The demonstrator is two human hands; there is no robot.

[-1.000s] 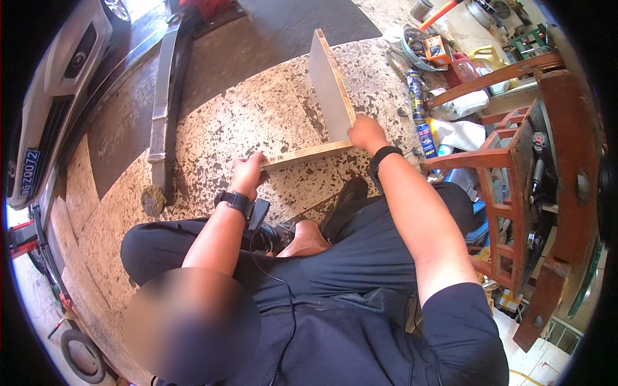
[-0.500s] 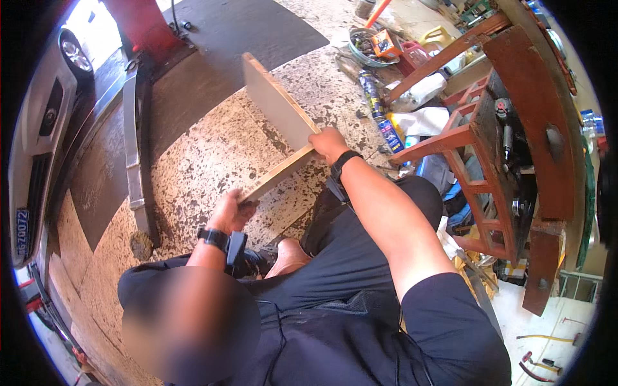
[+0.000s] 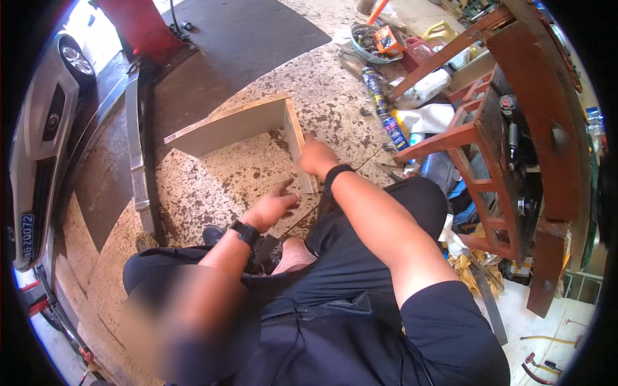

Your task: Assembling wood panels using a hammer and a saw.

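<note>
Two grey boards with raw wooden edges, joined at a corner into an L-shaped wooden panel, stand on edge on the speckled floor in front of me. The longer board runs to the far left, the shorter one toward me. My right hand is closed on the shorter board from its right side; the fingers' far side is partly hidden. My left hand is empty beside that board's near end, fingers stretched out and apart from the wood.
A metal beam and a parked car are to the left. Spray cans, a basket of small parts and a reddish-brown wooden frame crowd the right. A red post rises at the back.
The L-shaped wooden panel has turned anticlockwise, its corner shifting away from me. My left hand has let go of it and moved right; my right hand stays on the shorter board.
</note>
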